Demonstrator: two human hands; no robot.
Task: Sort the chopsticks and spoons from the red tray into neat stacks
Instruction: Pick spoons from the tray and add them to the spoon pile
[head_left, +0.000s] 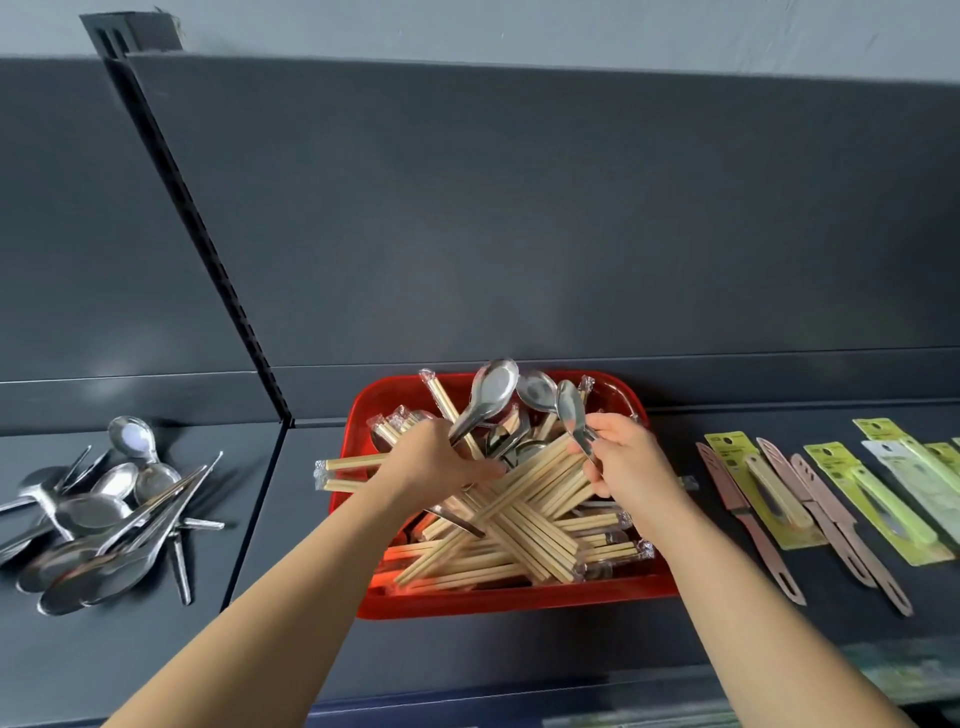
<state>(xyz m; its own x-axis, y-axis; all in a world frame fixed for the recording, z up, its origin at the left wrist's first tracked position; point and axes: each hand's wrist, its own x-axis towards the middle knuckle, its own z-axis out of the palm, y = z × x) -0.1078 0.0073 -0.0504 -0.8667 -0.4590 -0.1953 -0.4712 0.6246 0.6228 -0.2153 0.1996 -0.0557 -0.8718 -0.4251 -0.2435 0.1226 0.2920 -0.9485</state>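
My forearms reach over the dark grey shelf (291, 545) to the red tray (498, 603) at its middle. There my left hand (441, 457) curls round the handle of a steel spoon (488, 395) and my right hand (623, 457) pinches a second spoon (571, 415), both above criss-crossed wrapped chopsticks (524, 519) that bury the tray's floor and half-hide more spoons. A loose spoon pile (98, 519) lies well to my left. Pink knives (748, 519) and green-carded packets (872, 509) line my right, the last ones cut off and their print unreadable, and behind everything stands the grey back panel (519, 208) with its slotted upright (208, 260).
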